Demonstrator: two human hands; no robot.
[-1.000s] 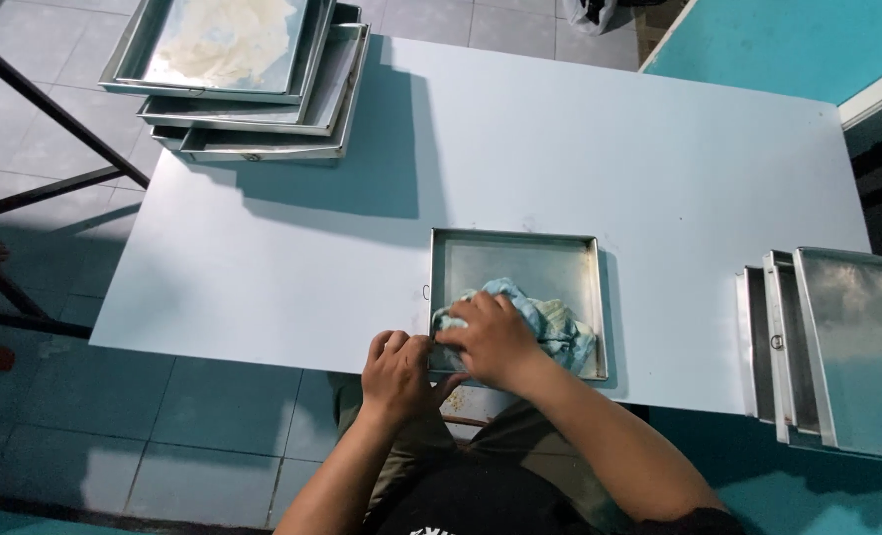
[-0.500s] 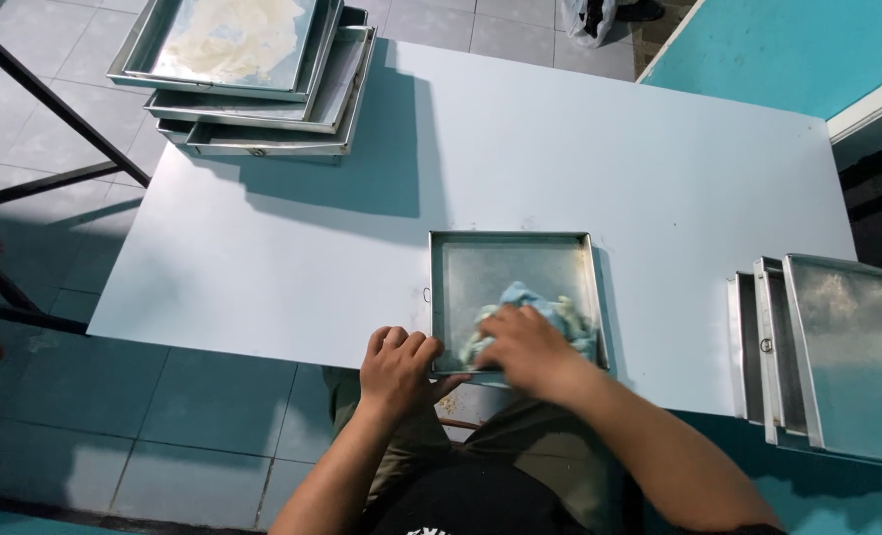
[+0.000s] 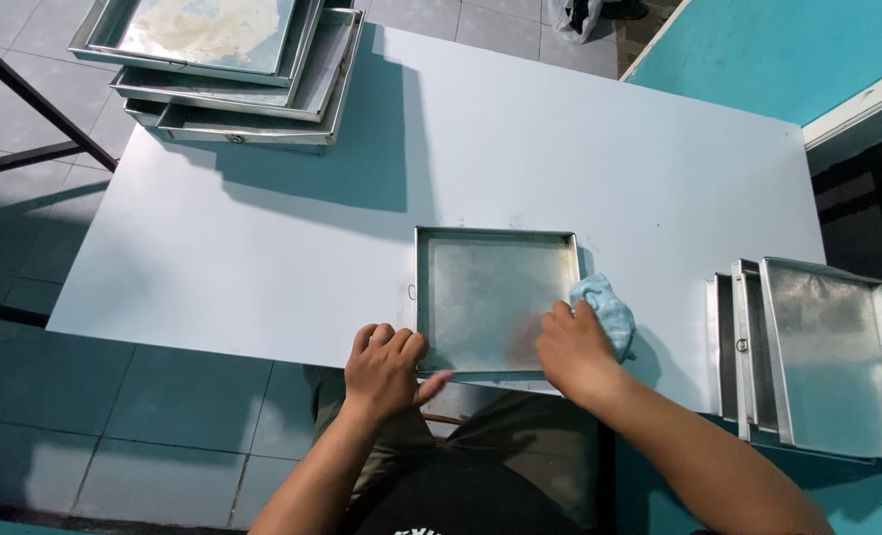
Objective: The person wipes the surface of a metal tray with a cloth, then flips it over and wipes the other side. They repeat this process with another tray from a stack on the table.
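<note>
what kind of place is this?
Probably a small bakery or food-prep workroom. Stacks of metal baking trays sit on a plain white table, one crusted with pale residue, more stacked at the right, and a hand holds a blue cloth beside a square tray.

Right hand hides part of the crumpled light-blue cloth; stacked metal trays at the tabletop's far-left corner are cut off by the top edge.

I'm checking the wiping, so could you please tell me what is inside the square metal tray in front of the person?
The square tray holds nothing loose: bare, dull metal. The blue cloth lies outside its right rim under the right hand, which covers the near right corner.
</note>
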